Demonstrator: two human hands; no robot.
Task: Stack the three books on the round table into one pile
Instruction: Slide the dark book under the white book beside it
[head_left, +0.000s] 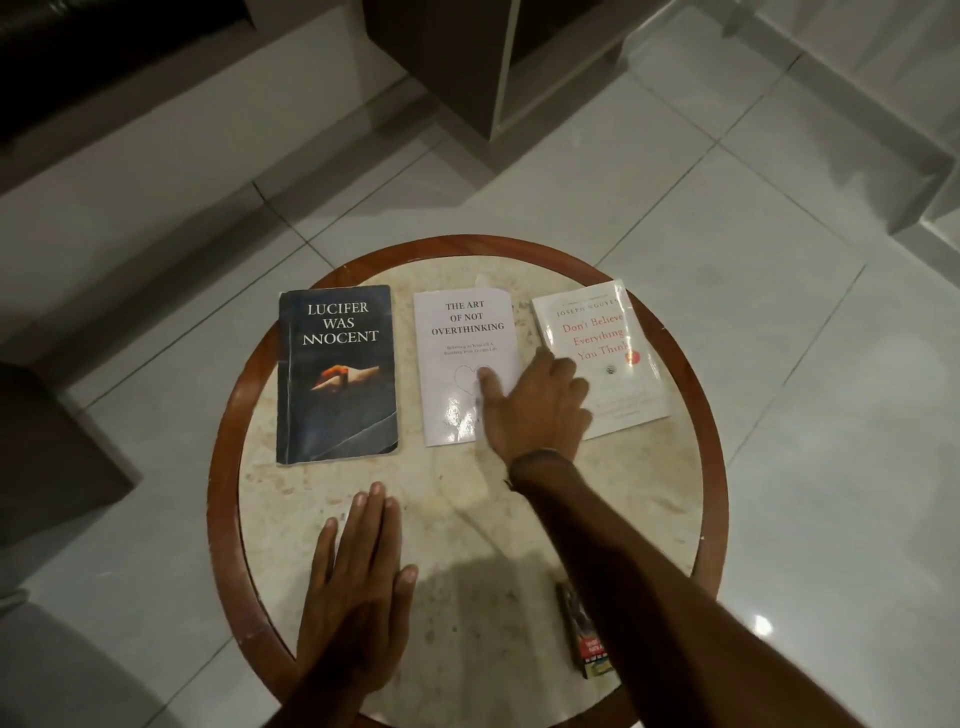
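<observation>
The right hand (535, 405) lies open, gripping nothing, across the middle book (465, 358) and right book (608, 343), seemingly to gather them, while the left hand (358, 577) rests flat and empty on the table (467, 519).

The left hand (358, 587) lies flat, fingers straight and together. The right hand (535, 410) reaches forward, palm down, thumb spread wide.

Three books flat in row, unstacked: dark book (337, 374) left, lavender book (462, 358) middle, white book (608, 353) right.
</observation>
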